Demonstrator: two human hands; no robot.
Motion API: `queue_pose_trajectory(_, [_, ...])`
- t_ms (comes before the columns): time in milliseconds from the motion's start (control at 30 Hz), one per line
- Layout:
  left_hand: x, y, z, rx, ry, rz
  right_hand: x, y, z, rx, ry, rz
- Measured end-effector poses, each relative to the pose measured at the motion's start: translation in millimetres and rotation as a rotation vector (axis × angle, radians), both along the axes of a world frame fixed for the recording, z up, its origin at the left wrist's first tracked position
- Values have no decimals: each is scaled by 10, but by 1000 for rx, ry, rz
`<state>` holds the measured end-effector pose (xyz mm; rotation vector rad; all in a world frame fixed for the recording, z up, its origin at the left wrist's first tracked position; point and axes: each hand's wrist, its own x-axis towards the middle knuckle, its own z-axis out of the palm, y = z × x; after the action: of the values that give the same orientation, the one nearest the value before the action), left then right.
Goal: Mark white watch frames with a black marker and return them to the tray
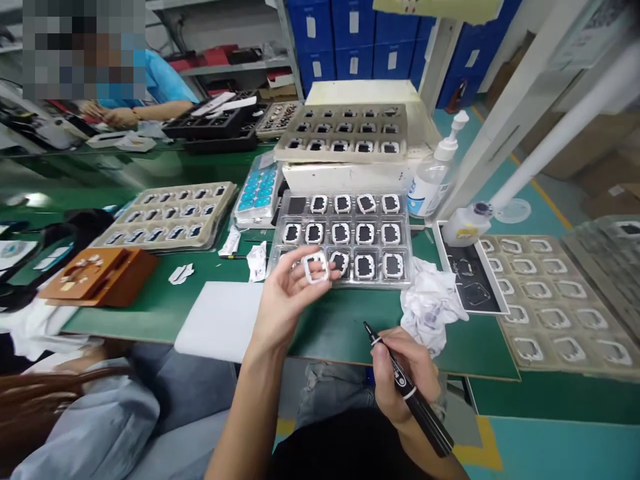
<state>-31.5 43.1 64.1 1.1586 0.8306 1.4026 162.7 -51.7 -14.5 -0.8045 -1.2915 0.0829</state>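
Between the fingertips of my left hand [289,293] is a small white rounded-square frame [316,268], held up over the near edge of a clear plastic tray [327,215]. That tray carries rows of similar white frames with dark centres. My right hand [407,373] grips a black marker pen [413,400], its dark tip uncovered and pointing up and left toward the tray. The tip is apart from the white frame. A crumpled white cloth [430,303] lies just beyond my right hand, and a white foam sheet [217,320] lies left of my left wrist.
Behind the tray stands a tilted beige tray [345,130] of parts, beside a pump bottle [434,177]. A white bottle [466,223] and beige trays of frames [545,290] are at right. An orange fixture [100,277] stands left. Other people sit at left and across the table.
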Motion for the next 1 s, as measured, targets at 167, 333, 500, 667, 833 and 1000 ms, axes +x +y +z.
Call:
queue_pose_trajectory(167, [107,-491,-392,-39,105,-65,0,-12,-66,-43,66,26])
queue_pose_trajectory(333, [174,-526,-515,53,218,-109,-30,68,6,-58,182,152])
queue_pose_trajectory(500, [68,-452,-507,55,323,-187,-100,156,68,-95,182,250])
queue_pose_trajectory(667, [71,-482,-499,163,421,-166,-124,154,14,-145,151,227])
queue_pose_trajectory(833, [112,-473,-485,133,445,-160,-108,165,19,-139,128,183])
queue_pose_trajectory(1000, [93,-469,-480,130,469,-166,-100,176,45,-158,77,130])
